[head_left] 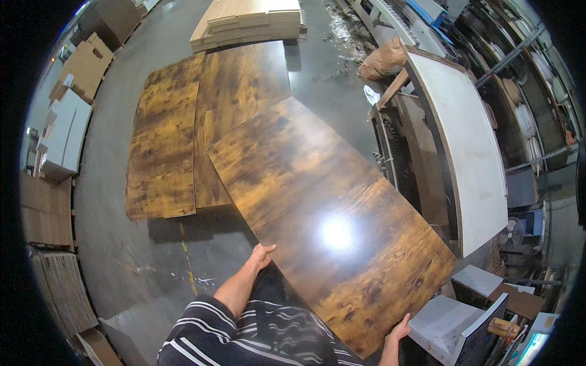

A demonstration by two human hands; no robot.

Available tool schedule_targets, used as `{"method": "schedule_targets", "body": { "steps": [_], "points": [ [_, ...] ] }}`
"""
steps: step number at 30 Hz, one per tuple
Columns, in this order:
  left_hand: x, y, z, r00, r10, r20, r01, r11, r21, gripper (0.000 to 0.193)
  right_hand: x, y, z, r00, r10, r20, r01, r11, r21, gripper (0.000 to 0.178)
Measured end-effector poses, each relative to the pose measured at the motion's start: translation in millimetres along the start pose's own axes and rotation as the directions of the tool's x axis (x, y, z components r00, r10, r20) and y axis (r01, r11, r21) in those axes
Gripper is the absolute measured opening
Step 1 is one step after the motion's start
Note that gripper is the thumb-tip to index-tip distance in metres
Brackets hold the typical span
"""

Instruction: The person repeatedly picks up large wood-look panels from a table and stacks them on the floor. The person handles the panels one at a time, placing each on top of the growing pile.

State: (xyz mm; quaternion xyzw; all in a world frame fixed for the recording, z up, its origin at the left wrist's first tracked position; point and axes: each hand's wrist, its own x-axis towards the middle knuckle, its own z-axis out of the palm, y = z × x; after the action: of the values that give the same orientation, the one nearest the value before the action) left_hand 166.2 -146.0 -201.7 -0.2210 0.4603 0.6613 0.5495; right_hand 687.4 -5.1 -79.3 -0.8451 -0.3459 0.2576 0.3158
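Observation:
Both my hands grip a large brown wood-grain board, which lies at a slant across the middle of the view and shines under a lamp. My left hand is closed on its near left edge, thumb on top and the other fingers hidden beneath. At the near right end, my right hand is closed on the board's edge. The far corner of the board overlaps a stack of matching boards, beside which another matching board lies.
Pale wooden planks are piled at the far end. To the right stands a table with a white top, and near it a brown sack. Cartons and panels line the left side. A grey box sits near my right hand.

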Motion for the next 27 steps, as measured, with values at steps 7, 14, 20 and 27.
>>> {"method": "schedule_targets", "body": {
  "steps": [7,14,20,27],
  "points": [
    [15.4,3.5,9.9,0.987,0.146,-0.074,-0.144,0.989,0.024,0.054,-17.6,-29.8,64.7,0.992,0.08,0.093,-0.078,0.997,-0.018,0.059],
    [24.9,-30.7,0.8,0.986,0.067,-0.155,-0.001,0.921,0.39,0.072,-60.4,-40.5,153.5,0.869,0.273,0.413,-0.35,0.929,0.123,0.07],
    [-2.5,-78.0,-30.0,0.996,0.032,0.08,-0.066,0.884,0.464,0.072,-118.5,-28.9,241.4,0.743,0.541,0.394,-0.552,0.828,-0.098,0.083],
    [-30.5,-111.0,-113.6,0.921,-0.055,-0.386,0.287,0.766,0.575,0.056,-206.5,45.8,340.4,0.268,0.648,0.713,-0.788,0.573,-0.225,0.085]
  ]
}}
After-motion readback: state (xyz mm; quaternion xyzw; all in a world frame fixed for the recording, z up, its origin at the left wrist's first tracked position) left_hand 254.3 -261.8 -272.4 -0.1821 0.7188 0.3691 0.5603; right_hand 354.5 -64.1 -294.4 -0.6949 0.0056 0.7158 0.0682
